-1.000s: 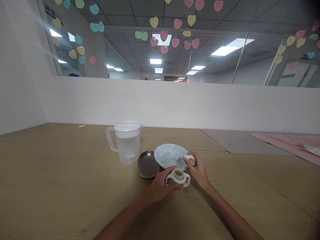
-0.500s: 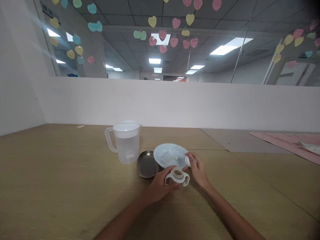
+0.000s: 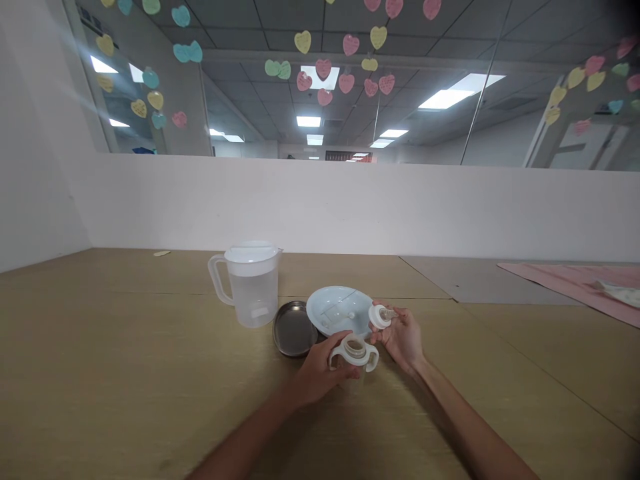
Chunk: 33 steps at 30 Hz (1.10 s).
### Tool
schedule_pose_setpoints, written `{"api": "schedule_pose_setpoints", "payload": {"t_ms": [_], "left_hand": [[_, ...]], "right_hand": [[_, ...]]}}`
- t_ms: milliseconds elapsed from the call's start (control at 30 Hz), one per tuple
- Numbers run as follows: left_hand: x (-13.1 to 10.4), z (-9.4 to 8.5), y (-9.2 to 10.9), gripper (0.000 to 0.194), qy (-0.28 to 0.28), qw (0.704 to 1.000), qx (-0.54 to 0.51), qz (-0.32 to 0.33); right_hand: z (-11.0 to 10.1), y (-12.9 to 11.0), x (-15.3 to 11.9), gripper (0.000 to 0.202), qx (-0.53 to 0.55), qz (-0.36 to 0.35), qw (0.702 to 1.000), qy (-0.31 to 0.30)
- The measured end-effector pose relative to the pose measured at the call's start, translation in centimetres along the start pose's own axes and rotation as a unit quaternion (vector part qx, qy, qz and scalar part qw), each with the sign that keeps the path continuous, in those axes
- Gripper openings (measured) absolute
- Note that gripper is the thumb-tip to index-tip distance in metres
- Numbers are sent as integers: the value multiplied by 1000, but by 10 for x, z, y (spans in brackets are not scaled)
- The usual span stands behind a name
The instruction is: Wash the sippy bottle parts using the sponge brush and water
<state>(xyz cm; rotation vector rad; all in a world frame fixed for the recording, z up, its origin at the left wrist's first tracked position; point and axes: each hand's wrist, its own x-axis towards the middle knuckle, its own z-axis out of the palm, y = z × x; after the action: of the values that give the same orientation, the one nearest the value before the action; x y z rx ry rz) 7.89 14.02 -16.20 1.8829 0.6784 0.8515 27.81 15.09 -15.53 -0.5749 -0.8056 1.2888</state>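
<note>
My left hand (image 3: 325, 363) is wrapped around a baby bottle (image 3: 355, 348) with a white two-handled collar. The bottle's mouth is uncovered and faces up toward me. In my right hand (image 3: 403, 339) is a white bottle nipple with its ring (image 3: 380, 317), the clear teat pointing to the right. It is held a little above and right of the bottle, apart from it. Just behind both hands lies a pale blue bowl (image 3: 325, 307) with clear and white small parts inside. A round steel dish (image 3: 295, 329) sits beside it, left of the bottle.
A lidded clear plastic pitcher (image 3: 255, 293) with liquid stands at the left behind the dish. A pink cloth (image 3: 560, 277) lies at the far right with a white item on it. A small flat pale piece (image 3: 161, 253) rests near the white wall (image 3: 300, 207).
My right hand has turned, so the nipple and its ring now show with the teat pointing right. My left hand and the bottle have stayed in place.
</note>
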Motion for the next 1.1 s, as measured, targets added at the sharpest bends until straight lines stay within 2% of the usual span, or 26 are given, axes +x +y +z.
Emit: {"api": "schedule_pose_setpoints", "payload": {"t_ms": [100,300,400,500,667,800,1100], "left_hand": [[0,0,1,61,0,1000,-1,-1],[0,-1,0,60,-4,1000,-1,8],[1,0,-1,59,-1,1000,5,10],[1,0,-2,58,-1,1000,2,8],[1,0,-1,58,-4,1000,0,9],[1,0,-1,58,-5,1000,2,10],[0,1,3,59,-5,1000,2,0]], "right_hand": [[0,3,2,23,-4,-5,1000,15],[0,0,1,26,-2,-6,1000,-12],[2,0,0,26,-7,-3,1000,-5],[3,1,0,22,-25,24,999,16],[1,5,2,26,-27,76,997,-8],[-2,7,4,23,-42,38,998,26],[-2,9,2,29,-116,-26,992,42]]}}
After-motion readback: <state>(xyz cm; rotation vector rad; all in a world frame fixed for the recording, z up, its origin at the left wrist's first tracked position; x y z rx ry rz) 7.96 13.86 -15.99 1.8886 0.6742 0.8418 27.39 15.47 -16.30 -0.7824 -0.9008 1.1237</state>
